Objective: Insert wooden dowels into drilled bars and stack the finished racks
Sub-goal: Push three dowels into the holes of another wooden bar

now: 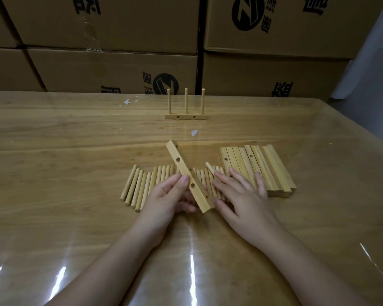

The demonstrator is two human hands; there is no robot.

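Note:
My left hand (168, 195) grips a drilled wooden bar (187, 173) near its lower end, thumb on top, the bar tilted up and away to the left over the dowels. A row of loose wooden dowels (142, 186) lies flat on the table in front of me. My right hand (239, 195) lies over the right part of that row; one dowel (210, 168) sticks up at its fingertips, and whether the fingers pinch it is hidden. A pile of drilled bars (261, 168) lies to the right. One finished rack (186, 109) with three upright dowels stands farther back.
The wooden table (75, 151) has a glossy plastic cover with a few white marks. Stacked cardboard boxes (111, 69) form a wall right behind the table's far edge. The table's right edge runs diagonally at the far right.

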